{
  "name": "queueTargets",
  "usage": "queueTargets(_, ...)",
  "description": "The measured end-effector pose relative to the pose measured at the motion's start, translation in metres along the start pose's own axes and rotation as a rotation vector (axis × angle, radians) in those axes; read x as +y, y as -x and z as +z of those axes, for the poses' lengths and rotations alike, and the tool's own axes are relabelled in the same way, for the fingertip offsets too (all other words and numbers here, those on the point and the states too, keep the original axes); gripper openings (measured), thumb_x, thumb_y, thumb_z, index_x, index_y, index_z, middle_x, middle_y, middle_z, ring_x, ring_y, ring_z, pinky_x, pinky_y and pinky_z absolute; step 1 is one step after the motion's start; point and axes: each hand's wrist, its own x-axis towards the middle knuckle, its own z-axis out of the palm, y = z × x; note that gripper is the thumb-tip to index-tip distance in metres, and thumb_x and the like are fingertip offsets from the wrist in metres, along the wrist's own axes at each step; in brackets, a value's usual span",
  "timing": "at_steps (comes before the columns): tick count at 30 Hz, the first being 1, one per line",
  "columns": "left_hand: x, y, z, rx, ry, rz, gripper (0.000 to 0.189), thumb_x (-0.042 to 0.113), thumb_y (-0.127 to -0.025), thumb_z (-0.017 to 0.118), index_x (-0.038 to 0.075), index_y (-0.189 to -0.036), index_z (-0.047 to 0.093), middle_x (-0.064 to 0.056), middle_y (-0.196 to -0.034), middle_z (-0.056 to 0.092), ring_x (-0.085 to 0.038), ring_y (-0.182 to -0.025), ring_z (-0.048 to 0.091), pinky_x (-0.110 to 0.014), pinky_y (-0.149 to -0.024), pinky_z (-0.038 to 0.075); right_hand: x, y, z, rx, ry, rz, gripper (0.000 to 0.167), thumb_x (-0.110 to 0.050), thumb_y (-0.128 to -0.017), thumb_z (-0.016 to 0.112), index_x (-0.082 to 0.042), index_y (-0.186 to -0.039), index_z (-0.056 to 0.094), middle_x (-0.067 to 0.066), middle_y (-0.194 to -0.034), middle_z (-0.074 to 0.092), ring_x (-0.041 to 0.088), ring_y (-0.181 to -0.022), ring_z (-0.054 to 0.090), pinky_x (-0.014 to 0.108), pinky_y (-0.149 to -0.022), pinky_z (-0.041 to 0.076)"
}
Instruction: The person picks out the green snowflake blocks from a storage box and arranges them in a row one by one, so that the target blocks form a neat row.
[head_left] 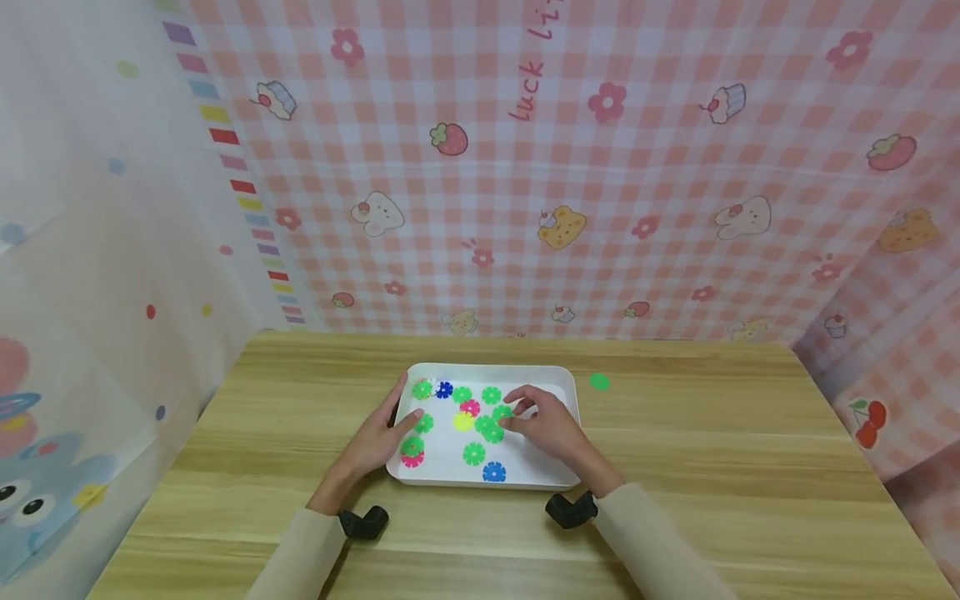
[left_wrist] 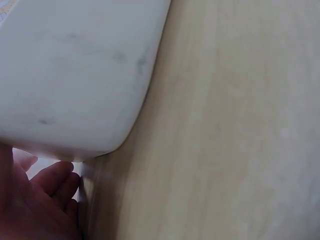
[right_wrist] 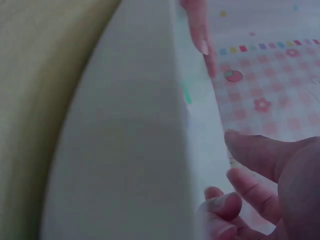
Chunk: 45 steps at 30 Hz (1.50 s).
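A white tray [head_left: 442, 475] lies on the table, with flat notched plastic snowflake discs spread inside. Most are green, such as one green disc [head_left: 474, 454]; a yellow disc [head_left: 463, 421], a pink disc [head_left: 470, 407], a dark blue disc [head_left: 445, 390] and a lighter blue disc [head_left: 494, 472] lie among them. My left hand [head_left: 380, 435] grips the tray's left side, thumb over the rim and fingers along the outer wall. My right hand [head_left: 546, 423] hovers over the tray's right part, thumb and forefinger apart beside a green cluster [head_left: 491, 430]. No disc shows between its fingers.
A single green disc [head_left: 599, 382] lies on the wooden table [head_left: 720, 467] outside the tray, beyond its right back corner. A checked pink cloth [head_left: 480, 183] hangs behind the table. Black wrist bands [head_left: 572, 510] sit at both cuffs.
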Motion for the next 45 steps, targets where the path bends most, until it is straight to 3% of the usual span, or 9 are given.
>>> queueTargets(3,-0.002,-0.003,-0.001,-0.007,-0.004,-0.003,0.071,0.025,-0.105,0.050,0.012,-0.161,0.007,-0.013,-0.166,0.007,-0.031,-0.153,0.006,-0.050,-0.123,0.009,0.001,-0.001,0.010,-0.028,0.017,0.006,0.028,-0.018,-0.085,0.078,-0.009,-0.110,0.067,0.004,-0.092,0.062,0.018,-0.079,0.053,0.029,-0.068,0.043)
queueTargets(10,-0.032,-0.018,0.003,0.007,-0.021,-0.013,0.074,0.036,-0.104,0.050,0.023,-0.161,0.005,-0.008,-0.167,0.006,-0.028,-0.153,0.005,-0.050,-0.123,0.008,0.004,-0.002,0.022,-0.041,0.051,-0.014,0.026,-0.015,-0.084,0.079,-0.010,-0.106,0.068,0.004,-0.090,0.060,0.019,-0.083,0.051,0.031,-0.073,0.043)
queueTargets(15,-0.041,-0.020,0.003,0.023,-0.038,0.000,0.075,0.042,-0.103,0.051,0.027,-0.161,0.006,-0.006,-0.167,0.008,-0.029,-0.153,0.006,-0.051,-0.123,0.009,0.004,-0.001,0.025,-0.039,0.057,-0.022,0.025,-0.013,-0.084,0.079,-0.008,-0.106,0.069,0.005,-0.090,0.058,0.019,-0.082,0.049,0.031,-0.073,0.041)
queueTargets(26,-0.040,-0.018,0.006,0.031,-0.026,0.001,0.074,0.042,-0.103,0.051,0.028,-0.161,0.006,-0.006,-0.167,0.008,-0.028,-0.153,0.006,-0.050,-0.123,0.010,0.010,0.000,0.029,-0.029,0.083,-0.031,0.020,-0.010,-0.083,0.078,-0.008,-0.101,0.070,0.006,-0.090,0.056,0.019,-0.082,0.048,0.031,-0.073,0.042)
queueTargets(29,-0.030,-0.015,0.005,0.022,-0.022,-0.019,0.073,0.038,-0.104,0.050,0.027,-0.161,0.006,-0.007,-0.167,0.008,-0.028,-0.153,0.006,-0.050,-0.123,0.009,0.010,-0.001,0.028,-0.028,0.088,-0.026,0.019,-0.010,-0.083,0.078,-0.009,-0.100,0.070,0.006,-0.091,0.057,0.019,-0.083,0.050,0.032,-0.075,0.043)
queueTargets(33,-0.030,-0.017,0.004,0.018,-0.026,-0.019,0.073,0.039,-0.104,0.050,0.028,-0.161,0.005,-0.006,-0.167,0.007,-0.028,-0.153,0.005,-0.050,-0.123,0.009,0.010,0.000,0.027,-0.015,0.099,-0.024,0.019,-0.011,-0.083,0.079,-0.010,-0.099,0.069,0.005,-0.091,0.057,0.019,-0.083,0.050,0.033,-0.076,0.044)
queueTargets(35,-0.038,-0.021,0.005,0.028,-0.030,-0.002,0.074,0.044,-0.103,0.050,0.031,-0.160,0.006,-0.004,-0.167,0.007,-0.027,-0.153,0.005,-0.050,-0.123,0.009,0.010,-0.001,0.026,-0.009,0.102,-0.032,0.019,-0.011,-0.083,0.079,-0.010,-0.099,0.069,0.005,-0.091,0.057,0.018,-0.083,0.051,0.033,-0.075,0.044)
queueTargets(45,-0.030,-0.018,0.005,0.023,-0.011,-0.056,0.073,0.030,-0.104,0.051,0.020,-0.161,0.006,-0.009,-0.167,0.005,-0.030,-0.153,0.002,-0.050,-0.123,0.006,0.010,-0.001,0.028,-0.012,0.078,-0.033,0.019,-0.009,-0.083,0.079,-0.009,-0.099,0.068,0.005,-0.090,0.058,0.018,-0.082,0.051,0.032,-0.074,0.044)
